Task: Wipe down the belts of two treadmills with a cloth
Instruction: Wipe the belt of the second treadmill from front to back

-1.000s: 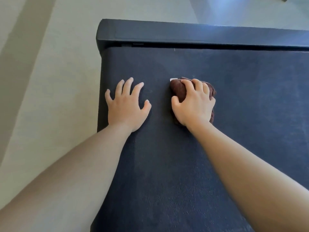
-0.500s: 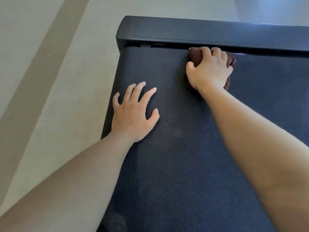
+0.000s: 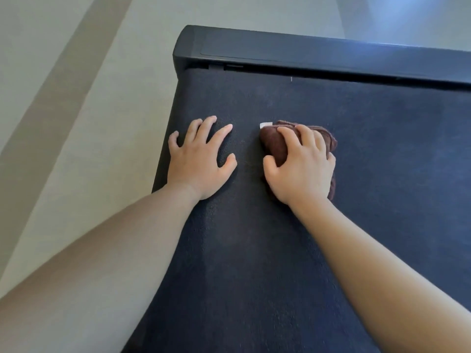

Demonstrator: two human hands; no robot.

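Clutching brown cloth [image 3: 274, 146] in right hand [image 3: 303, 171], left hand [image 3: 198, 165] splayed flat on belt [image 3: 254, 250]

The floor [image 3: 122, 123] is smooth and pale, a greenish beige, and a broad darker band [image 3: 56, 103] of dull brown runs across it on a slant, from the lower left edge up toward the top. Left of the band the same pale surface shows again, slightly greyer. Well to the right of the band, along the top edge, a patch of cool bluish light [image 3: 407, 19] lies on the floor, fading softly at its borders.
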